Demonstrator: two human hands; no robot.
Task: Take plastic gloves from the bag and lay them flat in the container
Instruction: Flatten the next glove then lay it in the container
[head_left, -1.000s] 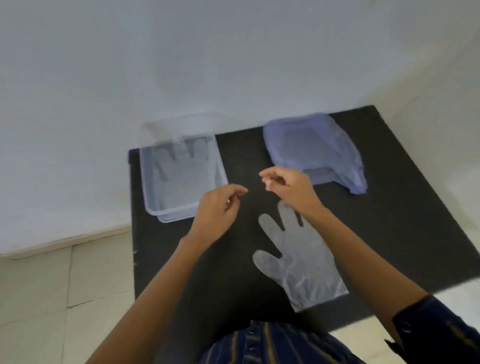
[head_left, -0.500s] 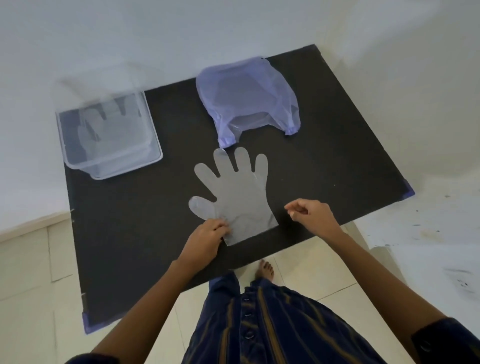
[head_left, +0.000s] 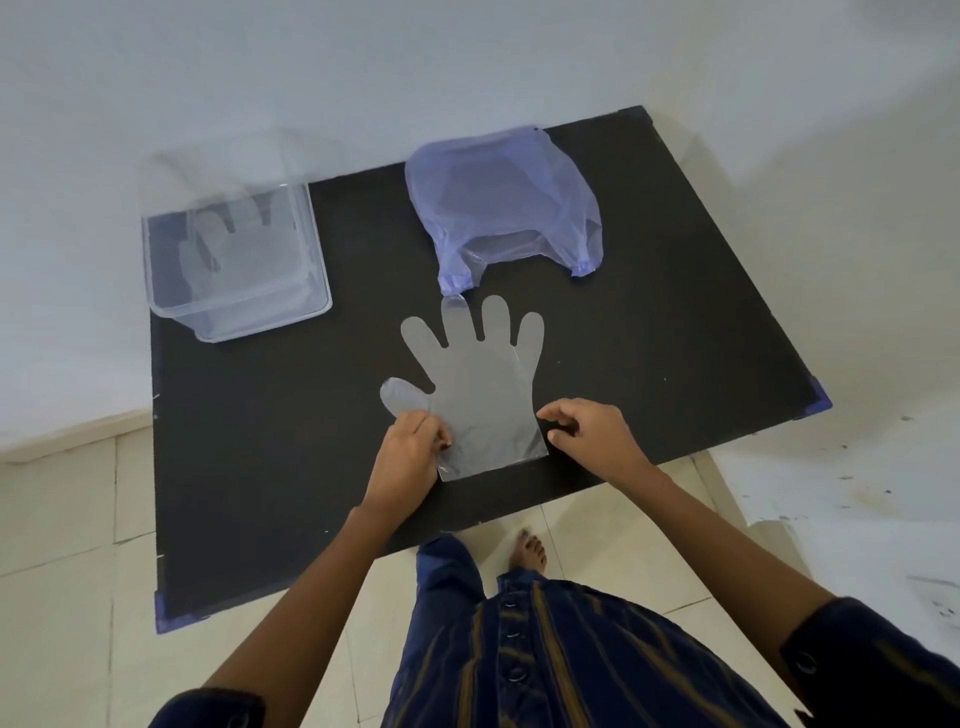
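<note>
The light is soft and even, rather cool, with no hard shadows anywhere; only faint dark smudges sit under the right hand (head_left: 592, 434) on the matte black worktop (head_left: 675, 322), which throws back no glare. The clear container (head_left: 236, 270) is smeared along its far rim, ghosted against the pale wall (head_left: 363, 67). The wide lens bends the worktop's edges and stretches the sleeves at the bottom corners. The flat glove (head_left: 480, 382) looks reasonably sharp.
</note>
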